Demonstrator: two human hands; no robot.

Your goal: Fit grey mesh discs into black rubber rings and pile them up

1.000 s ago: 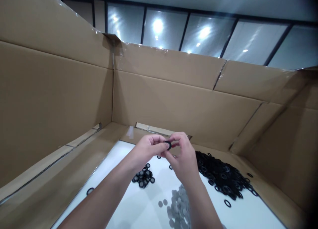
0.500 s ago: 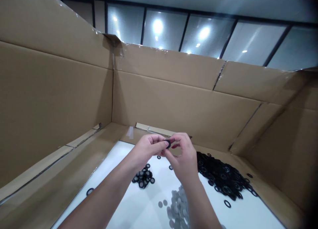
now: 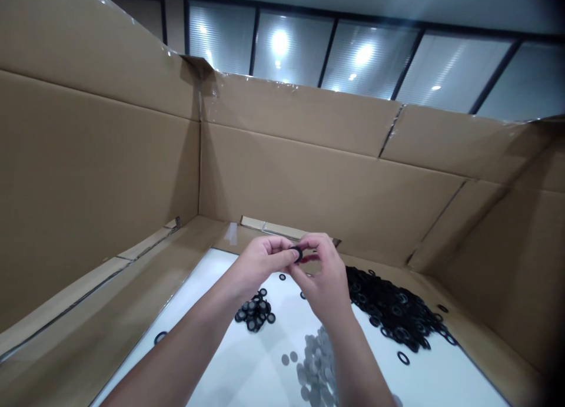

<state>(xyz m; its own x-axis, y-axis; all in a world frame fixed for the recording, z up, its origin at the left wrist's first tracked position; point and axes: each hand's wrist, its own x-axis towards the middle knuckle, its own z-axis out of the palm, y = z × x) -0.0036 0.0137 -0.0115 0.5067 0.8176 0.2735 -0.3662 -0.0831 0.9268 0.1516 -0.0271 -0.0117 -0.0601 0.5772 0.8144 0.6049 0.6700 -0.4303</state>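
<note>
Black ring, one; held up between two hands, centre, above the white board.
Likely best worked with light, even rim pressure and a steady pinch; left hand pinching the ring, thumb on its face; right hand narrowly curled at its right edge, grip cannot be told; grey discs near; black heap right.
</note>
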